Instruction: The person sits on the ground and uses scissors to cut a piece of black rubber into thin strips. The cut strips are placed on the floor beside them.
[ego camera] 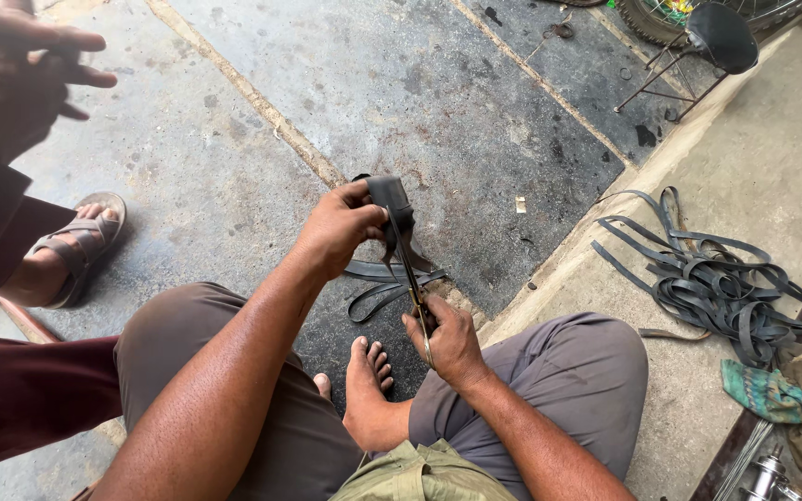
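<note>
Down on the stained concrete floor (475, 111), a person sits cross-legged, bare foot (368, 371) tucked between grey-trousered knees, and the cutting is on. The left hand (336, 227) is clamped around a folded piece of black rubber tube (392, 199), thumb and fingers pinching it firmly at the top and holding it up at chest height in front of the knees. The right hand (447, 339) is closed through the handles of a pair of scissors (412, 278), blades pointing up along the hanging rubber, their tips meeting the strip just below the left hand's grip. Cut strips (387, 283) trail down to the floor beneath. Good form here seems to depend on tension: the rubber looks floppy, so keeping it taut between the pinch and the blades should let the scissors run a straight, even line rather than chew sideways. It looks wise, too, to keep the left thumb clear above the blade tips. Off to the right, on the paler slab, lies a heap of rubber strips (707, 278), well apart from the hands, with a green cloth (763, 390) near it. At the far left, another person's hand (11, 65) hovers and a sandalled foot (76, 246) rests on the floor, both uninvolved.
</note>
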